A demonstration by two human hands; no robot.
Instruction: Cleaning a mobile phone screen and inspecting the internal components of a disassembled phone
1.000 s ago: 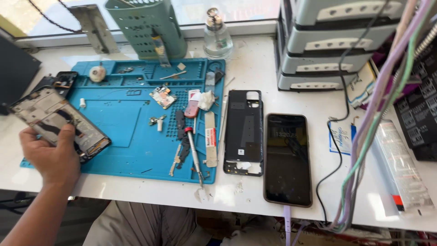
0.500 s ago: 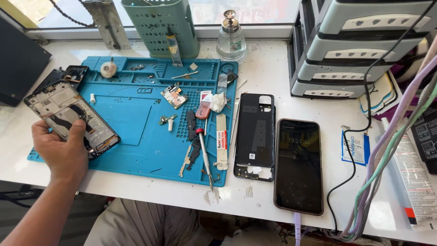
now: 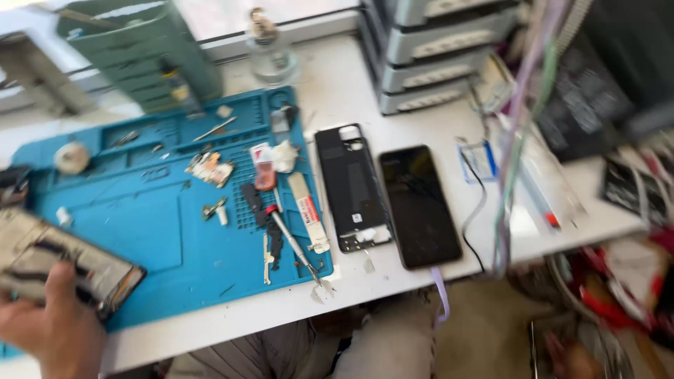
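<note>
Your left hand (image 3: 53, 330) grips the opened phone (image 3: 60, 263) at the near-left edge of the blue mat (image 3: 168, 238). Right hand's out of view. Back cover (image 3: 351, 186) and screen (image 3: 419, 205) lie side by side, right of the mat.

Daylit white workbench (image 3: 337, 91) below a window sill (image 3: 210, 43), grey drawer cabinet (image 3: 435, 49) behind.

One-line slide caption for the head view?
Left hand grips an opened phone over a blue repair mat; back cover and dark screen lie alongside.
</note>
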